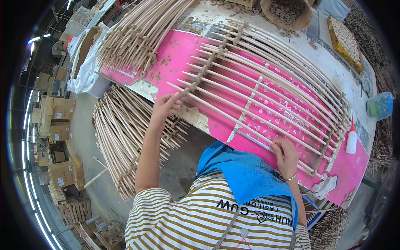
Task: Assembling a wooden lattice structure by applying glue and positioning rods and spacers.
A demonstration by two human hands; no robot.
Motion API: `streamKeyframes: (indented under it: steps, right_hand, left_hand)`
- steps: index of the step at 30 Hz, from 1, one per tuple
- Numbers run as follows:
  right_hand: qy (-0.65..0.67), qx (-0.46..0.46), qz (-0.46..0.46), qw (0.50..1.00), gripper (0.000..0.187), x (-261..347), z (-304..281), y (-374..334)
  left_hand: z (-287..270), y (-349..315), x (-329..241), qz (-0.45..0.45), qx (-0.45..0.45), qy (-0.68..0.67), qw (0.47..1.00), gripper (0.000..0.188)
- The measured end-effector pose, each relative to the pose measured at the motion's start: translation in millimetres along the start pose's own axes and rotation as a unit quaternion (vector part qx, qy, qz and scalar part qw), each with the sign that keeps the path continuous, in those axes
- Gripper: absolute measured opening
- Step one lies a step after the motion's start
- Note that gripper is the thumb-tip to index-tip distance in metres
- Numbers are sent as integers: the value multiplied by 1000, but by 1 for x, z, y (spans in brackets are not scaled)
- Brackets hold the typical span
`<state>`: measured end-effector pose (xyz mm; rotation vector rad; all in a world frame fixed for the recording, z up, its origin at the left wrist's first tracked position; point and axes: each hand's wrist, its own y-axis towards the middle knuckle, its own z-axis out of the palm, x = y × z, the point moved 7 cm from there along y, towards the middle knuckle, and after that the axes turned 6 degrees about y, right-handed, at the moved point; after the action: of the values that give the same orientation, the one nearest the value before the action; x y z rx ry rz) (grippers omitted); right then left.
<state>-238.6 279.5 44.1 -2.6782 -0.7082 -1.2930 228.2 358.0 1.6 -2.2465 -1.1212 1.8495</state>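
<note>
A row of pale pointed wooden rods (233,109) lies side by side over a pink printed sheet (175,50). Brown knobbed wooden crosspieces join them near both ends. My left hand (165,109) is closed, its fingertips pinching the near end of the left crosspiece (200,77), beside the nearest rod's pointed tip. Toward the rods' other end, my right hand (286,157) has its thumb and fingers closed around the nearest rod. The right crosspiece (323,155) lies just beyond that hand.
More joined rods (133,46) are piled at the far left, and another stack (121,133) stands below the table's left edge. A basket of brown rings (287,12), a yellow tray (343,43), a white glue bottle (351,139) and a crumpled white cloth (325,186) are around the rods.
</note>
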Motion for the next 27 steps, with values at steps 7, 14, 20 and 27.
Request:
streamKeyframes:
  steps: [7,14,20,27]
  right_hand:
    - [0,1,-10,1000,14,-3,0,2]
    - [3,-6,-5,1000,14,-14,-1,2]
    - [-39,-59,-74,995,13,-22,-1,2]
    - [-53,-112,-66,990,15,-21,3,-1]
  left_hand:
    - [22,-36,-74,345,-172,429,817,37]
    - [28,-24,-59,356,-122,468,800,38]
    - [33,-3,-44,392,-110,422,810,42]
    - [34,-20,-60,448,-119,488,739,47]
